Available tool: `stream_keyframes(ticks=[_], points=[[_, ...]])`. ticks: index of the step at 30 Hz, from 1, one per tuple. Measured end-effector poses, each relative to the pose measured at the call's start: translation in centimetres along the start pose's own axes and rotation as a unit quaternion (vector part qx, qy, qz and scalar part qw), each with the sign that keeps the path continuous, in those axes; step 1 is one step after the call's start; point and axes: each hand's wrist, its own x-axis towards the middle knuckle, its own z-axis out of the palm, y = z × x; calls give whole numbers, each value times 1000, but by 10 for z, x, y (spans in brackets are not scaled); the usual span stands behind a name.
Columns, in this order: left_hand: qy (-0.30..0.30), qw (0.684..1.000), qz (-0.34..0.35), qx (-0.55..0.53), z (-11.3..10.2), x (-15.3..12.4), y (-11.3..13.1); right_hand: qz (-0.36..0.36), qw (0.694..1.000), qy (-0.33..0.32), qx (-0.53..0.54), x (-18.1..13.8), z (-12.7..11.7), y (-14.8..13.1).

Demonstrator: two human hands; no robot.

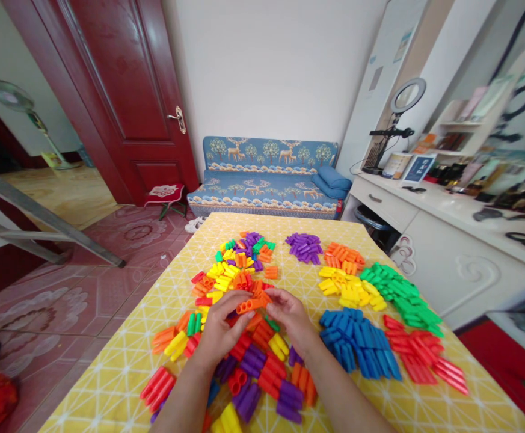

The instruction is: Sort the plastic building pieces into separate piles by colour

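Note:
Both my hands are over a mixed pile of plastic tube blocks. My left hand (224, 328) has its fingers closed around an orange tube block (249, 305) whose round open ends face me. From the other side, my right hand (293, 317) pinches more orange tube pieces at its right end; whether these are one piece or two I cannot tell. Below and between my forearms lie red tube blocks (272, 376) and purple tube blocks (248, 402). Beyond my fingers the pile continues with yellow tube blocks (225, 275) and some green ones.
Sorted heaps lie on the right of the yellow tablecloth (122, 385): purple (304, 248), orange (343, 257), yellow (350, 287), green (400, 294), blue (359, 343) and red (424, 349). A blue sofa (262, 180) stands behind; a white dresser (442, 240) stands right.

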Motion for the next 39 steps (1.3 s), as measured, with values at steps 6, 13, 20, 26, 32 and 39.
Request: stream_keyframes(ticks=[6, 13, 20, 26, 32, 39], points=[[-50, 999, 7, -19, 1, -2, 3, -72, 997, -36, -23, 3, -1, -1], [-82, 996, 4, -20, 3, -2, 1, -83, 996, -30, -32, -1, 11, -4], [-94, 995, 12, -22, 3, -1, 3, -64, 991, 5, -115, 0, 12, 2], [-89, 996, 2, -5, 2, -1, 1, -10, 999, 19, -49, 1, 11, 5], [-88, 996, 11, -7, 2, -1, 0, 26, 998, 45, -31, 0, 13, 2], [-103, 994, 20, -3, 3, 0, 2, -4, 997, 65, -36, 2, 13, 6]])
